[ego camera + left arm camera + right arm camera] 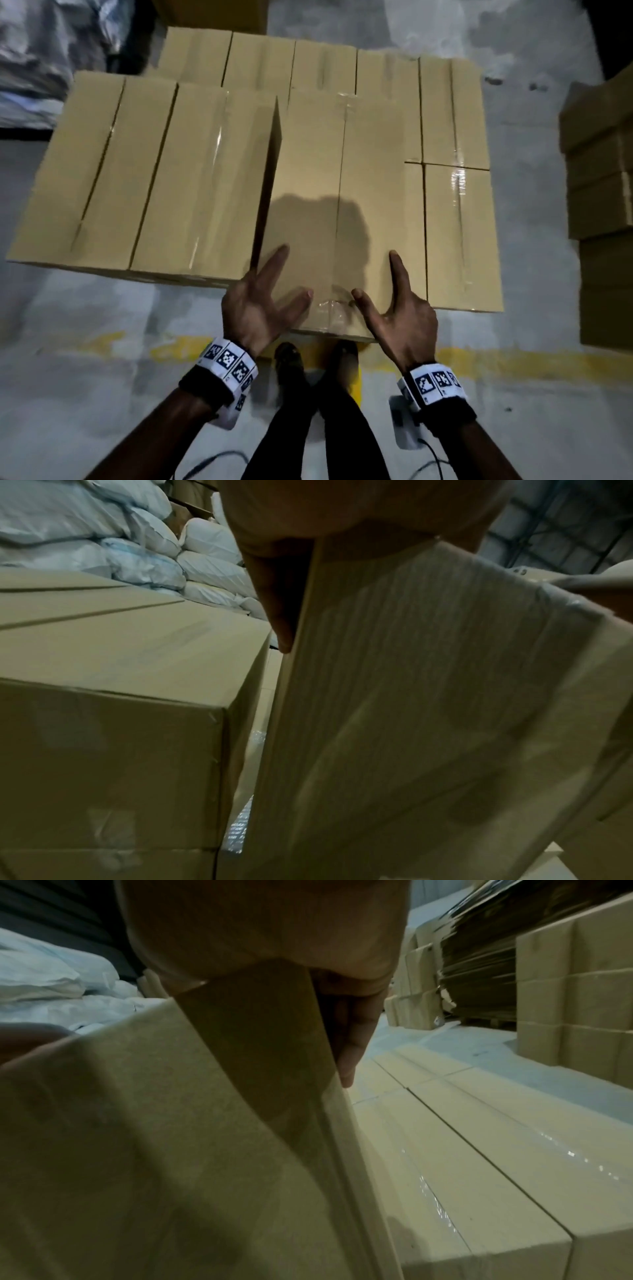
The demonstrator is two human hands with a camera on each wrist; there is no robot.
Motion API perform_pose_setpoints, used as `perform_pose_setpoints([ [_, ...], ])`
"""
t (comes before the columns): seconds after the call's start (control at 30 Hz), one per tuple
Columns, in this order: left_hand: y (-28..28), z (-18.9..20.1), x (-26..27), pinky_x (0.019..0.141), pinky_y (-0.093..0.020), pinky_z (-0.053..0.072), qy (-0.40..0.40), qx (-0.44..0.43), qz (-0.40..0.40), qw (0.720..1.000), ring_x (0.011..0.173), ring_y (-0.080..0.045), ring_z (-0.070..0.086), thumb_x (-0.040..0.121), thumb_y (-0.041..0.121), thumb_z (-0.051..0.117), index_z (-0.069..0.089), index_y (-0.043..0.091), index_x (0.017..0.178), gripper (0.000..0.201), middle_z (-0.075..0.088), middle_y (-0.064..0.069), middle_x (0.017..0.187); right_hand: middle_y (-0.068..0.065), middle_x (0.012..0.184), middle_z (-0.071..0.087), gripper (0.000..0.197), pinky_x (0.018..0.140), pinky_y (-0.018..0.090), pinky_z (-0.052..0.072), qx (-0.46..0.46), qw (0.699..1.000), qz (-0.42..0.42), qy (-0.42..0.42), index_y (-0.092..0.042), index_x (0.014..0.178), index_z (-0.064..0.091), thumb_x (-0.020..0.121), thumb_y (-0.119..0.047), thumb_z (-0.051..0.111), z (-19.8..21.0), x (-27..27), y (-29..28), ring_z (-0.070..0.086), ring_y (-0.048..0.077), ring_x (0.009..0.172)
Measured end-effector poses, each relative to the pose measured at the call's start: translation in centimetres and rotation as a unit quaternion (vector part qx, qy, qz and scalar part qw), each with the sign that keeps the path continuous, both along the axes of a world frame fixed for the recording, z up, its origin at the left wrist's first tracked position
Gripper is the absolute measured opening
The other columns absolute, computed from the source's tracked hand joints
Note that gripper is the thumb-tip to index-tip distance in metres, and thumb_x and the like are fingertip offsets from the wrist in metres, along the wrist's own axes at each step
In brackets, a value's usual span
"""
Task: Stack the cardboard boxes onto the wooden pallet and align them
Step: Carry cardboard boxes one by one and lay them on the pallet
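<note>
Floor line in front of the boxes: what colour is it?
Yellow, worn and patchy; the floor line shows best in the head view, running across the grey floor.

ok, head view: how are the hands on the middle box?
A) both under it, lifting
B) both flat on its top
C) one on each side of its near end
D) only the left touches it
C: the left hand and right hand flank the near end of the middle box, fingers straight along its sides.
</note>
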State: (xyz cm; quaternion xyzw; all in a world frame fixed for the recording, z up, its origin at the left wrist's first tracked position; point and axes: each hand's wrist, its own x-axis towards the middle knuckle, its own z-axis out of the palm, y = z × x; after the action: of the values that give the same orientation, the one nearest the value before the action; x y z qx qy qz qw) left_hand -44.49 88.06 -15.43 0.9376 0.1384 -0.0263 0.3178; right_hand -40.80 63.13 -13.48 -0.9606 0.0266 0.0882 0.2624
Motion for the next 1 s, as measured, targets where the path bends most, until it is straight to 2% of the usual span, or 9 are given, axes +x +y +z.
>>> perform_pose_setpoints([
  [0.1, -0.1, -3.0, 0.4, 0.073, -0.036, 0.058, -0.007, 0.022, -0.014, 1.0, 0.093, -0.032, 0.073, 0.079, 0.078, 0.057, 0.036, 0.041, 0.159, 0.09, 0.071, -0.006, 0.129, 0.005, 0.081, 0.072, 0.093, 0.063, 0.034, 0.048, 0.009, 1.0, 0.007, 0.01, -0.043, 0.163, 0.012, 0.085, -0.084, 0.044, -3.6, 0.5, -0.2, 0.069, 0.032, 0.079],
  [0.2, -0.5, -5.6, 0.3, 0.079, -0.038, 0.06, -0.021, -0.007, 0.029, 0.999, 0.102, -0.026, 0.073, 0.075, 0.068, 0.065, 0.035, 0.045, 0.158, 0.091, 0.069, -0.001, 0.134, 0.006, 0.082, 0.073, 0.091, 0.065, 0.037, 0.052, 0.022, 1.0, 0.006, 0.008, -0.045, 0.162, 0.014, 0.085, -0.081, 0.048, -6.7, 0.7, -0.2, 0.07, 0.033, 0.079],
  [0.33, -1.0, -8.0, 0.0, 0.069, -0.026, 0.051, -0.019, -0.01, 0.051, 0.998, 0.08, -0.021, 0.07, 0.076, 0.068, 0.063, 0.034, 0.051, 0.156, 0.087, 0.073, 0.0, 0.121, 0.005, 0.108, 0.076, 0.09, 0.071, 0.037, 0.052, 0.038, 0.999, 0.026, 0.003, -0.046, 0.162, 0.015, 0.086, -0.078, 0.05, -9.9, 1.1, -0.4, 0.071, 0.032, 0.09],
  [0.4, -1.0, -9.1, -0.2, 0.072, -0.029, 0.055, -0.027, -0.01, 0.057, 0.998, 0.086, -0.02, 0.071, 0.077, 0.067, 0.064, 0.038, 0.045, 0.156, 0.086, 0.071, 0.001, 0.128, 0.004, 0.118, 0.075, 0.091, 0.073, 0.037, 0.053, 0.044, 0.998, 0.035, 0.004, -0.046, 0.162, 0.014, 0.085, -0.081, 0.047, -11.0, 1.4, -0.4, 0.071, 0.032, 0.094],
  [0.47, -0.9, -10.1, -0.3, 0.08, -0.034, 0.059, -0.039, -0.009, 0.062, 0.997, 0.105, -0.018, 0.071, 0.078, 0.064, 0.066, 0.04, 0.039, 0.157, 0.087, 0.064, 0.005, 0.142, 0.003, 0.121, 0.074, 0.091, 0.072, 0.036, 0.052, 0.042, 0.998, 0.041, 0.004, -0.046, 0.162, 0.013, 0.085, -0.083, 0.044, -11.7, 1.5, -0.2, 0.071, 0.032, 0.095],
  [0.57, -0.7, -11.2, -0.5, 0.09, -0.038, 0.059, -0.058, -0.011, 0.061, 0.996, 0.121, -0.017, 0.066, 0.079, 0.059, 0.069, 0.041, 0.034, 0.158, 0.087, 0.06, 0.005, 0.147, 0.003, 0.129, 0.071, 0.092, 0.074, 0.037, 0.052, 0.037, 0.998, 0.043, 0.013, -0.047, 0.162, 0.012, 0.084, -0.083, 0.043, -12.6, 1.5, 0.1, 0.071, 0.034, 0.098],
  [0.8, 0.4, -13.2, -0.7, 0.091, -0.043, 0.059, -0.099, 0.021, 0.053, 0.993, 0.122, -0.022, 0.067, 0.086, 0.056, 0.07, 0.047, 0.025, 0.155, 0.079, 0.061, 0.0, 0.147, 0.002, 0.135, 0.068, 0.092, 0.08, 0.039, 0.053, 0.034, 0.998, 0.034, 0.035, -0.052, 0.16, 0.007, 0.083, -0.086, 0.042, -13.8, 1.0, 1.0, 0.069, 0.036, 0.104],
  [0.93, -0.2, -13.6, -1.5, 0.08, -0.045, 0.06, 0.0, 0.075, 0.123, 0.99, 0.101, -0.03, 0.071, 0.085, 0.071, 0.06, 0.041, 0.044, 0.155, 0.077, 0.065, -0.001, 0.136, 0.006, 0.121, 0.073, 0.089, 0.078, 0.04, 0.051, 0.018, 0.998, 0.028, 0.05, -0.051, 0.16, 0.008, 0.088, -0.08, 0.05, -14.6, 0.1, 1.9, 0.069, 0.035, 0.102],
  [1.0, -0.7, -14.0, -2.7, 0.071, -0.042, 0.059, 0.013, 0.09, 0.137, 0.986, 0.094, -0.029, 0.071, 0.088, 0.072, 0.058, 0.041, 0.043, 0.155, 0.075, 0.067, -0.002, 0.127, 0.005, 0.113, 0.075, 0.087, 0.074, 0.04, 0.052, 0.026, 0.999, 0.021, 0.042, -0.049, 0.161, 0.011, 0.089, -0.077, 0.052, -14.9, -0.2, 2.1, 0.071, 0.033, 0.096],
])
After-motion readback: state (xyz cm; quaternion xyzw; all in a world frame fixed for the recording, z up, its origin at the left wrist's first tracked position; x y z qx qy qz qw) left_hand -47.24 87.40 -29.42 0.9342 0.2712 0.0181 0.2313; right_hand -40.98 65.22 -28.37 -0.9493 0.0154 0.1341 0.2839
